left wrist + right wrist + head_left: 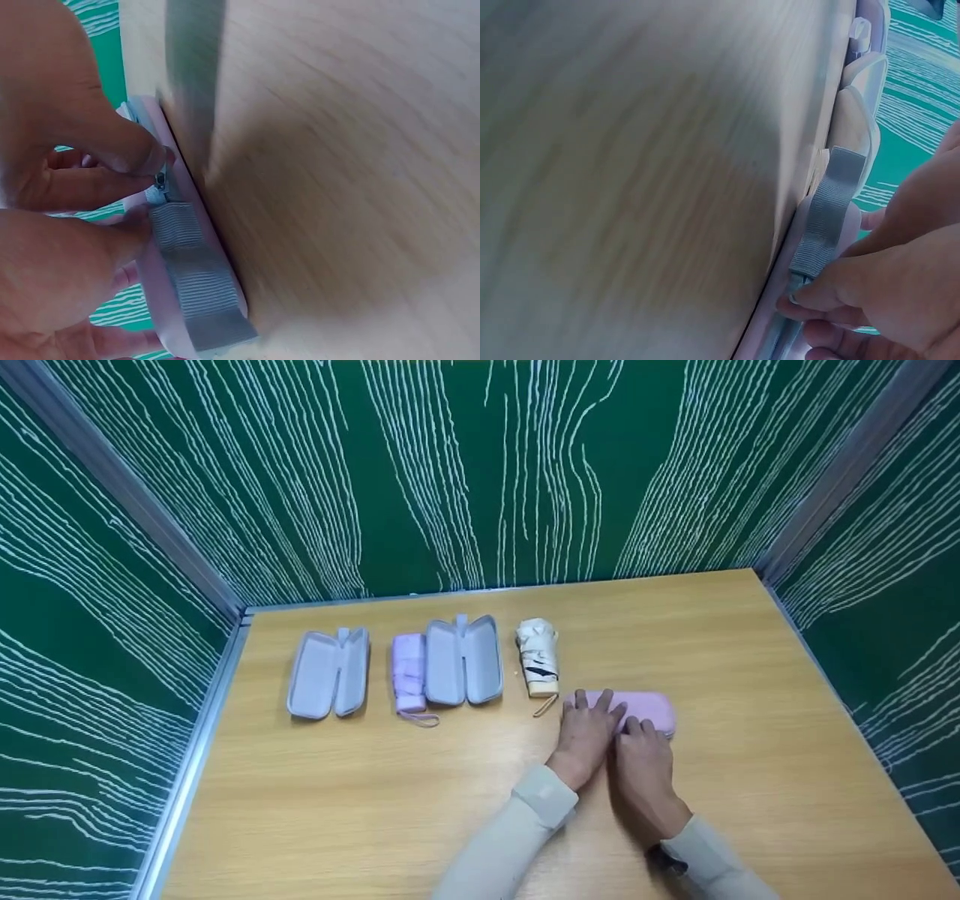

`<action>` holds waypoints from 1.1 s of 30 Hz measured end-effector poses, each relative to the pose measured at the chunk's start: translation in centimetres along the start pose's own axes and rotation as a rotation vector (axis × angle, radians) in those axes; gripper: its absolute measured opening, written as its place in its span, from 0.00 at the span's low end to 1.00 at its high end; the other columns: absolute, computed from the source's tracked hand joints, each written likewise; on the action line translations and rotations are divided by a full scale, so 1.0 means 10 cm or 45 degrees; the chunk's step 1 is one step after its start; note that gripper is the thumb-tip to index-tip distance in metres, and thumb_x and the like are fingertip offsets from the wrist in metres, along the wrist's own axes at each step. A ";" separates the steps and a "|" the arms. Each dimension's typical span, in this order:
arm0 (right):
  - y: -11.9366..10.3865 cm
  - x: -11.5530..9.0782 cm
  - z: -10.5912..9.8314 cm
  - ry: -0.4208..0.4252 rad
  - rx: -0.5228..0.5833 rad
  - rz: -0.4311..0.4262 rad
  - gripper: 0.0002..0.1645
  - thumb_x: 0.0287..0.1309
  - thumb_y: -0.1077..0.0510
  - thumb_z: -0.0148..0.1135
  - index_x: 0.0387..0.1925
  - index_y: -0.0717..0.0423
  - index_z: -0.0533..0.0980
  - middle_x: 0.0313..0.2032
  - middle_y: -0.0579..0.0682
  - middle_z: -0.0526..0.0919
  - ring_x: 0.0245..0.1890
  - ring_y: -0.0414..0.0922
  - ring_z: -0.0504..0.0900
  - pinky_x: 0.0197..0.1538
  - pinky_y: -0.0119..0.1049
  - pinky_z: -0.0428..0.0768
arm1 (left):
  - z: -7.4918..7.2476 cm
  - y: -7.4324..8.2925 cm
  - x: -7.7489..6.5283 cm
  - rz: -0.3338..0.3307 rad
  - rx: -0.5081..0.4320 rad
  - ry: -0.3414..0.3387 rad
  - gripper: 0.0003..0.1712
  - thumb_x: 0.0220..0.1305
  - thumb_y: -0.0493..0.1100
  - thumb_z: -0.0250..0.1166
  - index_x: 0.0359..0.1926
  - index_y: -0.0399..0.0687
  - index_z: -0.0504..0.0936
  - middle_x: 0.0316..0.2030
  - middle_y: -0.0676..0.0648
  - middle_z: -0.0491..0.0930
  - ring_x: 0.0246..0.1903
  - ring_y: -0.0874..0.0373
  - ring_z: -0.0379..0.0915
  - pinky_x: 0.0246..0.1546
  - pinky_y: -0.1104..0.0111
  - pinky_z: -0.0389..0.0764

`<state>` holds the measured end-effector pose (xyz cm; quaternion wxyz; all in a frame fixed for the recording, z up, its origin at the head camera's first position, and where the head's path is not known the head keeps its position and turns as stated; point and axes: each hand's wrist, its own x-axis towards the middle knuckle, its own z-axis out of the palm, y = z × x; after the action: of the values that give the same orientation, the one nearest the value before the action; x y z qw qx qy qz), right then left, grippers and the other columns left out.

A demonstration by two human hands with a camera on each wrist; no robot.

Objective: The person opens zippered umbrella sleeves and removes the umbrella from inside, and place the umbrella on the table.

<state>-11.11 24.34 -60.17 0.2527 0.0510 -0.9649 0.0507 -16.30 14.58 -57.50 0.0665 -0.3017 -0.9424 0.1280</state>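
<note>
A pink zip case (651, 706) lies closed on the table with both hands at it. My left hand (589, 733) grips the case's left part, its fingers spread over the top and the thumb at the near side. On the near side, my right hand (646, 756) pinches the zipper pull (160, 180) between thumb and finger. A grey ribbed strap (831, 217) runs along the case's edge beside the pull. Just left of the case is a folded cream umbrella (538, 649) with a wrist loop.
Further left, an open grey-lined case (444, 664) stands against a folded purple umbrella (409, 667). Another open case (315, 675) is at the far left. Green walls with white lines border the wooden table (360, 802).
</note>
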 end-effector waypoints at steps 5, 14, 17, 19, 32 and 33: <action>-0.02 0.02 0.01 0.008 0.003 -0.015 0.04 0.51 0.74 0.65 0.30 0.73 0.84 0.28 0.62 0.80 0.29 0.60 0.77 0.28 0.53 0.78 | 0.03 -0.01 0.01 -0.011 -0.003 0.021 0.30 0.78 0.45 0.58 0.73 0.82 0.73 0.71 0.60 0.72 0.58 0.50 0.78 0.52 0.62 0.82; 0.05 0.01 -0.01 -0.084 0.083 0.001 0.04 0.50 0.72 0.72 0.30 0.72 0.85 0.29 0.62 0.80 0.29 0.61 0.78 0.29 0.53 0.80 | 0.05 0.01 -0.02 -0.023 -0.015 0.009 0.30 0.79 0.48 0.59 0.75 0.81 0.71 0.73 0.59 0.70 0.65 0.47 0.77 0.57 0.59 0.83; 0.12 0.01 -0.06 -0.147 0.156 0.019 0.06 0.52 0.67 0.75 0.29 0.69 0.86 0.29 0.62 0.80 0.30 0.61 0.78 0.31 0.55 0.80 | 0.07 0.02 -0.03 -0.033 -0.005 0.038 0.29 0.78 0.49 0.58 0.75 0.82 0.72 0.73 0.61 0.71 0.65 0.47 0.76 0.57 0.60 0.83; 0.19 0.02 -0.09 -0.139 0.220 0.015 0.06 0.51 0.66 0.76 0.27 0.67 0.85 0.29 0.61 0.79 0.29 0.61 0.77 0.31 0.56 0.79 | 0.07 0.02 -0.03 -0.043 0.007 0.050 0.29 0.78 0.49 0.57 0.74 0.83 0.72 0.73 0.62 0.71 0.65 0.49 0.76 0.56 0.61 0.82; 0.99 0.19 -0.19 -0.500 0.413 -0.126 0.42 0.56 0.63 0.79 0.72 0.62 0.73 0.70 0.70 0.71 0.69 0.70 0.71 0.69 0.69 0.70 | 0.07 0.05 -0.02 -0.053 0.037 -0.022 0.31 0.79 0.46 0.53 0.75 0.86 0.69 0.76 0.66 0.67 0.69 0.52 0.73 0.61 0.61 0.79; 1.02 0.19 -0.19 -0.557 0.408 -0.123 0.43 0.58 0.62 0.77 0.74 0.60 0.71 0.72 0.69 0.69 0.71 0.70 0.68 0.70 0.69 0.68 | 0.07 0.05 -0.02 -0.051 0.032 -0.024 0.31 0.79 0.46 0.54 0.75 0.85 0.69 0.76 0.66 0.67 0.69 0.52 0.73 0.62 0.61 0.79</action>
<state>-13.15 34.49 -58.31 0.0291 0.1460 -0.9726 0.1783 -16.03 14.66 -58.34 0.0639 -0.2806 -0.9472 0.1412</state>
